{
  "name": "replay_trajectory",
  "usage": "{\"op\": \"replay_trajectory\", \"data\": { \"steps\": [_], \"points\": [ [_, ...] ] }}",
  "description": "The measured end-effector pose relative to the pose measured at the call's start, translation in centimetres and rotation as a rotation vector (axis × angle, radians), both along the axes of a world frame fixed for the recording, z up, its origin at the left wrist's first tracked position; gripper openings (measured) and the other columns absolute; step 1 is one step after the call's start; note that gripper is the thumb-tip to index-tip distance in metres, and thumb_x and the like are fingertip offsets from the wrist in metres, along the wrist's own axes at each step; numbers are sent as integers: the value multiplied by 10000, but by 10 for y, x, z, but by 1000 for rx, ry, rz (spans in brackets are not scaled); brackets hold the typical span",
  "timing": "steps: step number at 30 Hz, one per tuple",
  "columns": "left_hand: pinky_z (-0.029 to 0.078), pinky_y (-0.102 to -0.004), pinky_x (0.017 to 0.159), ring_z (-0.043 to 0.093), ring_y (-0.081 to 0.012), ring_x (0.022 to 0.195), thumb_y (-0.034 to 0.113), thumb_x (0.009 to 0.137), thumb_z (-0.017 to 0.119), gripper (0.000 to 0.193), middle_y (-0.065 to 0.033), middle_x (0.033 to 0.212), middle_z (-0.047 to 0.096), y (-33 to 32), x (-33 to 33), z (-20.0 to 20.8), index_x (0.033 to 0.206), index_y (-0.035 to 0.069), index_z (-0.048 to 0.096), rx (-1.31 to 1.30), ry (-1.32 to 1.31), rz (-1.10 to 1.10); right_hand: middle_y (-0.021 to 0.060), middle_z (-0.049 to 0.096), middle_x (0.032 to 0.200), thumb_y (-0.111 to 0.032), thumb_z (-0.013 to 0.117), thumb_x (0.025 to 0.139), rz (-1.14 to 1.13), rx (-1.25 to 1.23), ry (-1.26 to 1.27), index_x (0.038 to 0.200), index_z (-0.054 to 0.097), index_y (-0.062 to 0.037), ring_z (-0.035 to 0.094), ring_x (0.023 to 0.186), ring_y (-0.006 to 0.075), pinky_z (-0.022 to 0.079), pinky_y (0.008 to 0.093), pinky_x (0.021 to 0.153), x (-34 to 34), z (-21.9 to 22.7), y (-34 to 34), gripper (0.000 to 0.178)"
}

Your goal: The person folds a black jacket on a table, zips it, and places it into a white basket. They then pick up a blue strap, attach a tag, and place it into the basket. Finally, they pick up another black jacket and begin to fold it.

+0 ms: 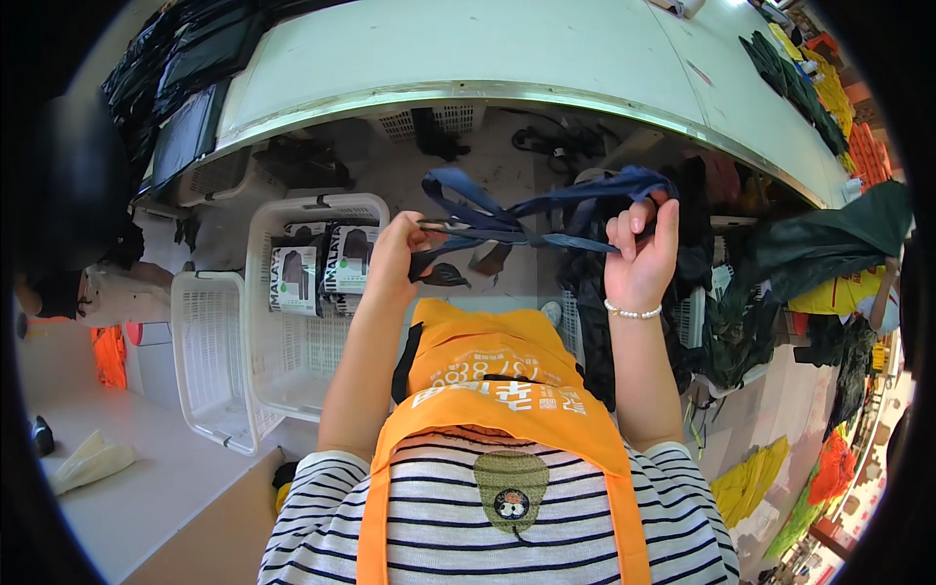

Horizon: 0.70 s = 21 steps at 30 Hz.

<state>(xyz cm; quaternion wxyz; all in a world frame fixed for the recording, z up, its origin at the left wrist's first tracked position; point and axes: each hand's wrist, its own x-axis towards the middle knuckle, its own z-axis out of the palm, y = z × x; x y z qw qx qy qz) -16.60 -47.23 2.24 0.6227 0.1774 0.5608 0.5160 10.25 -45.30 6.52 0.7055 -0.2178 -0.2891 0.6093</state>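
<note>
A long navy-blue fabric strap (512,224) stretches between my two hands in front of my apron, looped and crossing itself near the middle. At its left end, my left hand (395,255) is closed on it, fingers curled over the band. My right hand (643,244), with a beaded bracelet at the wrist, pinches the other end, and one loop passes over its raised fingertips. The strap hangs in the air, below the table edge in the picture. Whether it is one piece or several bands, I cannot tell.
White plastic baskets (255,331) stand at the left, one holding several packaged garments (295,278). A pale table (468,49) runs across the far side, with black bags (210,49) on its left. Dark garments (726,322) pile up at the right, near another person's hand.
</note>
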Motion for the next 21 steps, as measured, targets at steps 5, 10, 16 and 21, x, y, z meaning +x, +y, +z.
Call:
{"op": "replay_trajectory", "data": {
  "steps": [5, 10, 16, 21],
  "points": [
    [345, -225, 415, 436, -83, 531, 186, 877, 435, 139, -24, 689, 574, 5, -14, -15, 939, 102, 527, 117, 181, 285, 64, 597, 770, -192, 489, 961, 33, 104, -589, 1103, 557, -32, 280, 411, 8, 213, 163, 412, 3, 35, -18, 226],
    [327, -226, 455, 413, -90, 537, 132, 889, 437, 115, -45, 755, 500, 14, -85, -6, 922, 54, 514, 178, -81, 613, 5, 574, 659, -127, 689, 810, -19, -4, -1315, 920, 641, -14, 495, 590, 55, 383, 207, 519, 46, 23, 0, 165],
    [341, -212, 433, 397, -80, 498, 94, 911, 396, 131, -104, 934, 596, 18, -100, 14, 1037, 66, 415, 409, 198, 817, 110, 523, 568, -330, 752, 729, 154, -235, -1835, 801, 627, -17, 506, 511, 212, 406, 309, 511, 43, 22, -9, 345],
    [398, -210, 465, 465, -97, 578, 149, 959, 375, 145, -117, 1004, 618, 10, -75, 33, 1094, 99, 389, 607, 205, 583, 160, 546, 615, -257, 657, 818, 100, 3, -1893, 856, 623, -7, 549, 549, 246, 445, 335, 565, 47, -12, -11, 254]
  ]
}}
